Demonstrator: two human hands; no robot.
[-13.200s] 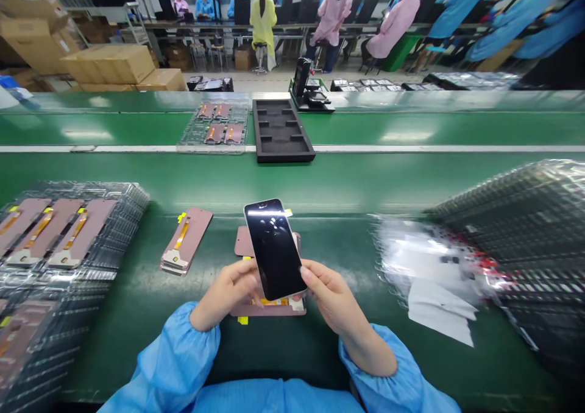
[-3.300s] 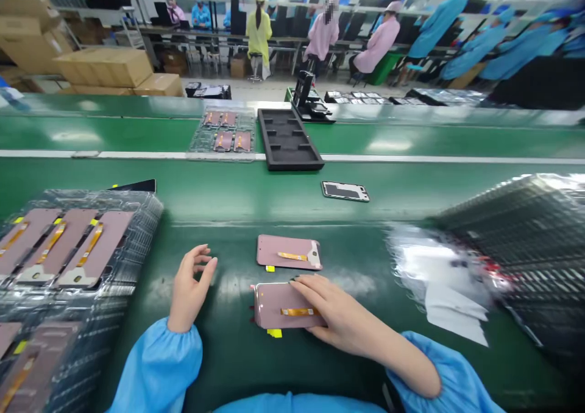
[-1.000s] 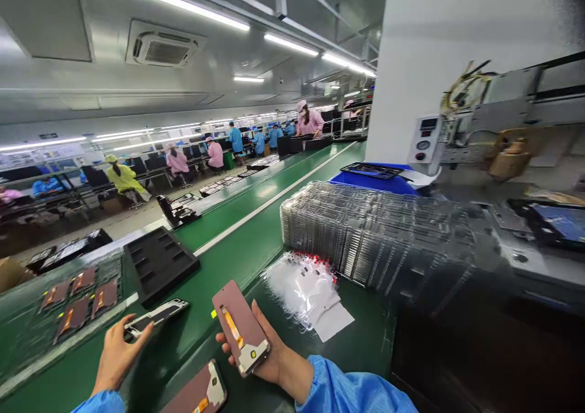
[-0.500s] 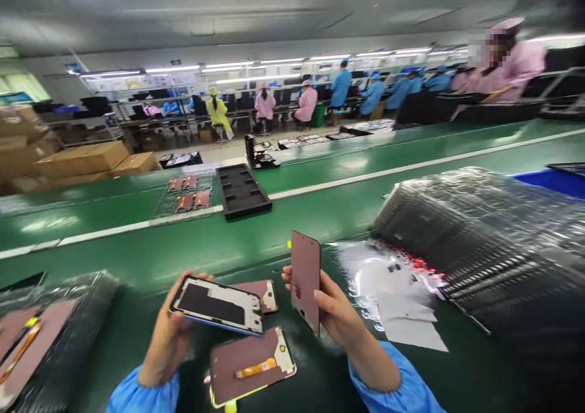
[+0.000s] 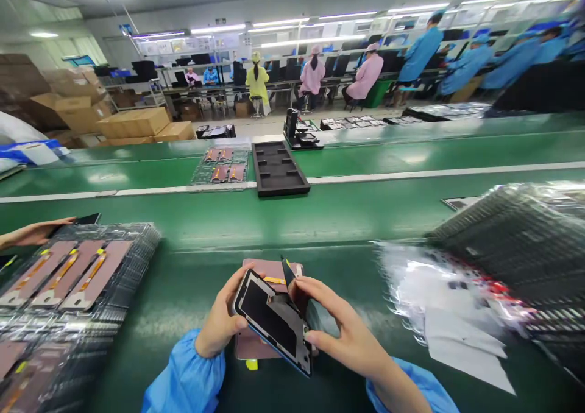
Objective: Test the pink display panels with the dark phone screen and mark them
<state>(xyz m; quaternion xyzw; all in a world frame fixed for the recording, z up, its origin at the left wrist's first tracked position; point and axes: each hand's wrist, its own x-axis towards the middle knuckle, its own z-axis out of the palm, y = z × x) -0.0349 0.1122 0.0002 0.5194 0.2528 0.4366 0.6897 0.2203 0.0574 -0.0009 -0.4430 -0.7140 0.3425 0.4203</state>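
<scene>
My left hand (image 5: 223, 310) grips a phone frame (image 5: 272, 318) by its left end, tilted, its dark inner side facing up and a blue edge along the bottom. My right hand (image 5: 336, 321) is closed on a phone screen (image 5: 289, 274), seen nearly edge-on, standing at the frame's right part. Whether the screen touches the frame, I cannot tell. Beneath them on the green bench lie pinkish-brown phone screens, one at the back (image 5: 256, 268) with an orange flex cable and one nearer (image 5: 249, 343) with a yellow tab, both partly covered.
Left stand stacked clear trays (image 5: 137, 261) of screens, with another person's hand (image 5: 39, 231) behind. At right are white sheets (image 5: 461, 340) and a tall stack of clear trays (image 5: 498, 248). Beyond are a black tray (image 5: 281, 169) and a smaller tray of screens (image 5: 223, 164). Workers sit farther off.
The screen in my right hand has moved from apart and upright to the frame, turning edge-on. The frame has tilted down to the right. My view has shifted left.
</scene>
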